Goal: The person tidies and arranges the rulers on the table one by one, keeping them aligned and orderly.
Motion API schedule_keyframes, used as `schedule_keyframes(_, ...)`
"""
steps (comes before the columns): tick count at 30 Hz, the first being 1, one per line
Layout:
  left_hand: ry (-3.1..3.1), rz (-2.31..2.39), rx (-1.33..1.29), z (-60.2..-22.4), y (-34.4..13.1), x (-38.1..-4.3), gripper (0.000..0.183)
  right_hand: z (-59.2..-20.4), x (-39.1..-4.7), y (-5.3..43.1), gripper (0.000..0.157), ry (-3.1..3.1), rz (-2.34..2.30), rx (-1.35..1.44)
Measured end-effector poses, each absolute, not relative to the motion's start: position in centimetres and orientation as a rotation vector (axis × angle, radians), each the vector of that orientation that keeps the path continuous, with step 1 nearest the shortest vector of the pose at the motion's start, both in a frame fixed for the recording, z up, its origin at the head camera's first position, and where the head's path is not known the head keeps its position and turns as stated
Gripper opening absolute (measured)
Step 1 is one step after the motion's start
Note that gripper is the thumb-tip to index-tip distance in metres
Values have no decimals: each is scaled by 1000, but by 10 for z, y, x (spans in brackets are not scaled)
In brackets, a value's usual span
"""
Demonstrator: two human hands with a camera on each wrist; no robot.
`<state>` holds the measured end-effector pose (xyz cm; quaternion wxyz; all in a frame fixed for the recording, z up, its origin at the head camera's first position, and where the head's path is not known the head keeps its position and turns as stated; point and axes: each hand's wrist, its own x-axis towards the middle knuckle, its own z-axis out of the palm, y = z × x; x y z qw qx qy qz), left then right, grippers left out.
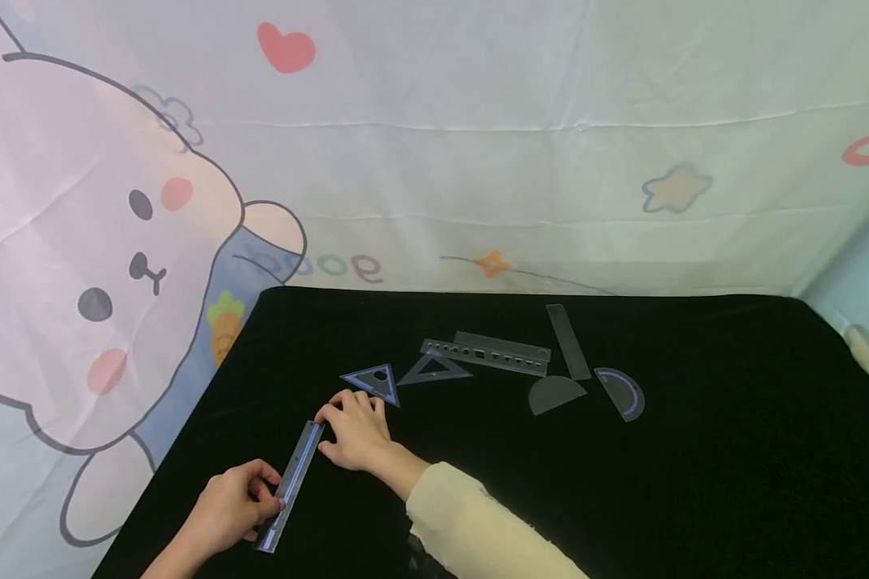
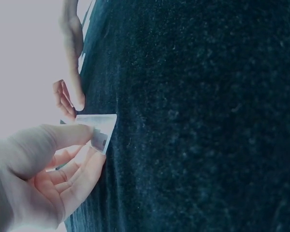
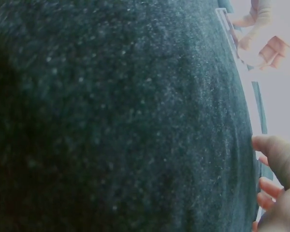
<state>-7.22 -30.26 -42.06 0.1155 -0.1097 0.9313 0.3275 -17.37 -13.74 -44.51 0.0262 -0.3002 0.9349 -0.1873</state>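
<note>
A clear straight ruler [image 1: 291, 482] with a blue stripe lies slantwise at the left of the black-covered table. My left hand [image 1: 233, 507] pinches it near its lower end, and the left wrist view shows thumb and fingers on either side of the clear end [image 2: 101, 131]. At the upper end, my right hand [image 1: 358, 434] holds the ruler with index finger and thumb about its corner and edge. Just beyond that hand's knuckles lies a small blue-edged set square [image 1: 380, 382]. In the right wrist view the right thumb [image 3: 275, 150] meets the ruler's edge, its other fingers partly hidden.
Farther back on the black cloth [image 1: 731, 450] lie a clear set square [image 1: 414, 376], a ruler with cut-out holes [image 1: 492, 358] overlapping another ruler [image 1: 503, 342], a slanted short ruler [image 1: 569, 342], a clear protractor [image 1: 556, 394] and a purple-marked protractor [image 1: 620, 394]. A printed curtain [image 1: 478, 185] hangs behind.
</note>
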Motion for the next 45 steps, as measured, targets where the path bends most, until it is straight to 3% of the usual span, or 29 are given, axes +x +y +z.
schedule_keyframes(34, 2724, 998, -294, -421, -300, -72, 28, -443, -174, -129, 36, 2855, -480, -1009)
schedule_keyframes(45, 2749, 959, -275, -418, -301, -74, 24, -440, -178, -122, 39, 2818, -476, -1151)
